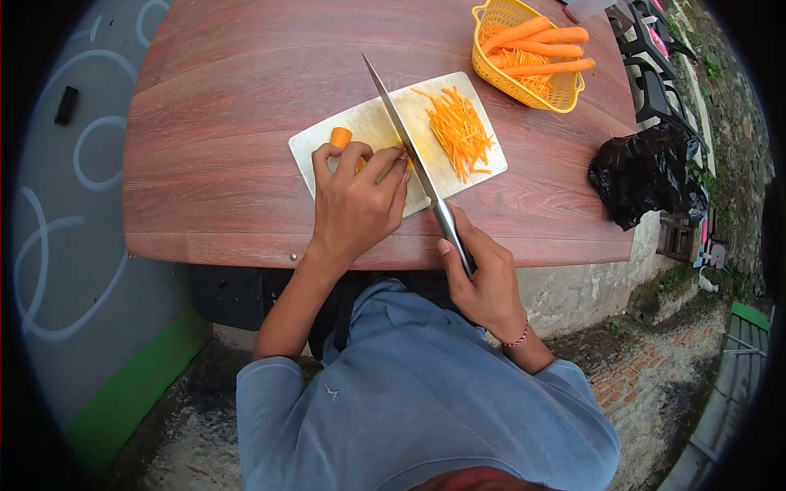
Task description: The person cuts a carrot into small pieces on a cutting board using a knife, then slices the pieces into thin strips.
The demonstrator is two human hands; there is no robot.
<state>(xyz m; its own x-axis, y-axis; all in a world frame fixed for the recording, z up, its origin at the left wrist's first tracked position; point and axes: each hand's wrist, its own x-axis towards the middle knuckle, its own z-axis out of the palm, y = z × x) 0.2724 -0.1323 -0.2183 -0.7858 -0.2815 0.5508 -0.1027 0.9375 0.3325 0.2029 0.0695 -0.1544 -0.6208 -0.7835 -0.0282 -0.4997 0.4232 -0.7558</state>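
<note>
My right hand [485, 277] is wrapped round the handle of a kitchen knife [402, 127], its long blade slanting up and left across the white cutting board [417, 113]. Curled fingers of my left hand [358, 195] press down on carrot at the board's left half, close beside the blade. Most of that carrot is hidden under the fingers; an orange carrot end [341, 137] sticks out beyond them. To the right of the knife lies a heap of thin carrot strips [459, 135].
A yellow plastic basket [489, 72] at the table's far right holds several whole carrots [547, 51] and shredded carrot. Near the right edge of the reddish wooden table [221, 147] sits a black plastic bag [647, 173]. Dark chairs [655, 90] stand beyond.
</note>
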